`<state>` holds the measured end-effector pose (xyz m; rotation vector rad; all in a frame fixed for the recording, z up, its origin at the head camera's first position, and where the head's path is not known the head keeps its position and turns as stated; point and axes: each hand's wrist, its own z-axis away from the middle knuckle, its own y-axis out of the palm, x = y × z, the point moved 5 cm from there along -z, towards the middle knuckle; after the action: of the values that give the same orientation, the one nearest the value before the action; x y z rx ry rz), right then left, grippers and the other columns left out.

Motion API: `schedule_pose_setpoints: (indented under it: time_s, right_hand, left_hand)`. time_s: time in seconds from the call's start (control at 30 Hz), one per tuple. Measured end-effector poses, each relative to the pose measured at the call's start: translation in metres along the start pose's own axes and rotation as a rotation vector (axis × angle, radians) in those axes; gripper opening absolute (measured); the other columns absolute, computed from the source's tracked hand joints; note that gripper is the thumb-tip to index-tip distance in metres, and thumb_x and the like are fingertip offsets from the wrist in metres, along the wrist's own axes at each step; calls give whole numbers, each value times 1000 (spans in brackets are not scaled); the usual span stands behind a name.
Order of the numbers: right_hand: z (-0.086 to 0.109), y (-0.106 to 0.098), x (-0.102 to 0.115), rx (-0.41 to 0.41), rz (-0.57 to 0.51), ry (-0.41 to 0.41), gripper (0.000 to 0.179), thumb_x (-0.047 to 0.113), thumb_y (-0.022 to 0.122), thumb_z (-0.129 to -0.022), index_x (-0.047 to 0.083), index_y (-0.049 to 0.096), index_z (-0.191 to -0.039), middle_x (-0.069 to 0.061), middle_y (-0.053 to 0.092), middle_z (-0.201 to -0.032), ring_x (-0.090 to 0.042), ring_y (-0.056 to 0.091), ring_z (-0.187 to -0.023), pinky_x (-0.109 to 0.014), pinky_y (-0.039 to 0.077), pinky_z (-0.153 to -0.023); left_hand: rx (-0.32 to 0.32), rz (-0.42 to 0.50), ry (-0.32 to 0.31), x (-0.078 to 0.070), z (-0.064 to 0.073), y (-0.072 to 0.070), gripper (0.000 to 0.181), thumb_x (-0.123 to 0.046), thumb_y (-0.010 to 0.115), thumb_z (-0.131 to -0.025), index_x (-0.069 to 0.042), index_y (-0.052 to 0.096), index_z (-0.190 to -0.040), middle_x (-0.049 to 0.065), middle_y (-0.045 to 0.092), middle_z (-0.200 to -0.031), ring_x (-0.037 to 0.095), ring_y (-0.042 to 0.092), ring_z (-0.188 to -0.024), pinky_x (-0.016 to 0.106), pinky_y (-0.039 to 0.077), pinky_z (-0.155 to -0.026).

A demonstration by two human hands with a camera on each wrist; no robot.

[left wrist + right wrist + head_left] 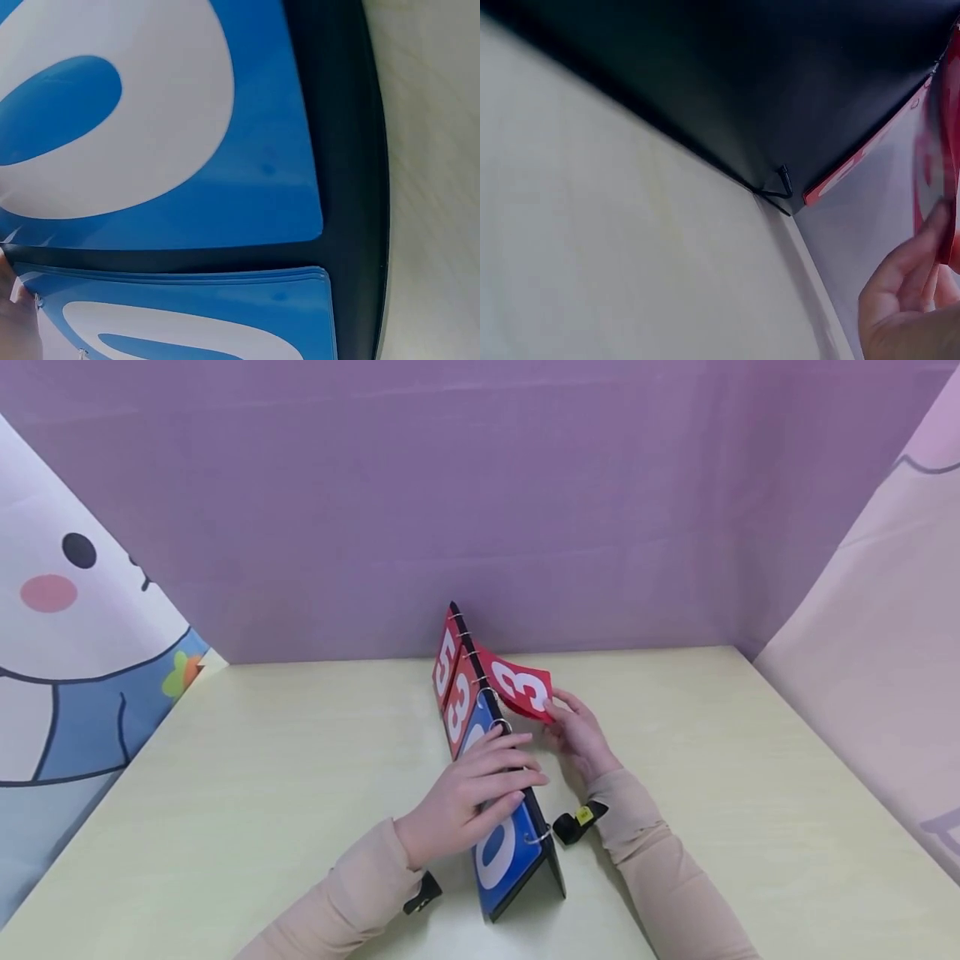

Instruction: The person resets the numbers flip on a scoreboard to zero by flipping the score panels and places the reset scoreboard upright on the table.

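A tent-shaped flip scoreboard [542, 827] stands on the table, its ringed top edge running away from me. My left hand [468, 785] rests across that edge with its fingers laid out over the blue half. Beyond the edge, my right hand [585, 743] pinches the free end of some red number cards [525, 685], the uppermost showing a white 3. These are lifted off the board's right side. Facing left are a red 5 card [446, 662], a red 3 card [459, 706] and blue cards [274, 202]. The right wrist view shows the black back panel [727, 97] and the pinching hand [904, 300].
The pale tabletop [262, 760] extends on both sides of the board. A purple backdrop [450, 485] rises behind it, with printed cloth panels [90, 635] at the sides. A small black hook [784, 181] shows low on the back panel.
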<state>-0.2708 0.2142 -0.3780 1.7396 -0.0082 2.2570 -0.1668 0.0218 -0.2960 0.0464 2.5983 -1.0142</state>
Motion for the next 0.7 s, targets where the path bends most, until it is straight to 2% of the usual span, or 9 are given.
schedule_pose_setpoints:
  time_s: [0.17,0.27,0.37,0.47,0.6,0.7]
  right_hand:
    - [0,-2,5,30,-52,-19,45,20,51,-98,10,41,-141,-3,54,-126,-7,57,-91,-16,49,-82]
    - [0,-2,9,64,-94,-21,46,20,48,-99,8,37,-142,-8,46,-135,-8,57,-96,-15,49,-84]
    - [1,-2,15,98,-146,-31,47,19,45,-100,7,34,-144,-5,47,-129,-7,57,-93,-15,50,-82]
    - [3,-2,23,116,-210,-76,43,18,44,-100,8,36,-141,1,52,-117,-6,58,-89,-16,50,-81]
    - [8,-4,38,129,-312,-164,28,19,44,-100,13,47,-127,5,61,-104,-6,60,-84,-18,50,-80]
    - [12,-3,49,145,-366,-234,19,18,42,-101,16,51,-118,6,64,-101,-7,62,-84,-20,50,-80]
  left_hand:
    - [-11,6,13,1,0,0,34,-28,43,-101,-9,66,-116,4,65,-118,22,44,-132,42,22,-117]
    - [-20,4,23,0,-1,0,34,-28,43,-101,-9,66,-116,5,65,-118,24,44,-131,43,22,-117]
    - [-26,4,29,0,-1,-1,34,-28,43,-101,-9,66,-116,5,65,-117,24,45,-131,43,23,-117]
    - [-25,8,25,0,-1,-1,34,-28,43,-101,-9,66,-116,5,65,-117,24,44,-131,42,23,-117]
    - [-22,17,19,0,-1,0,33,-27,44,-101,-9,66,-117,4,65,-117,23,44,-132,43,23,-117]
    - [-25,22,19,0,-1,0,31,-26,45,-100,-9,66,-117,4,66,-117,23,44,-132,43,23,-116]
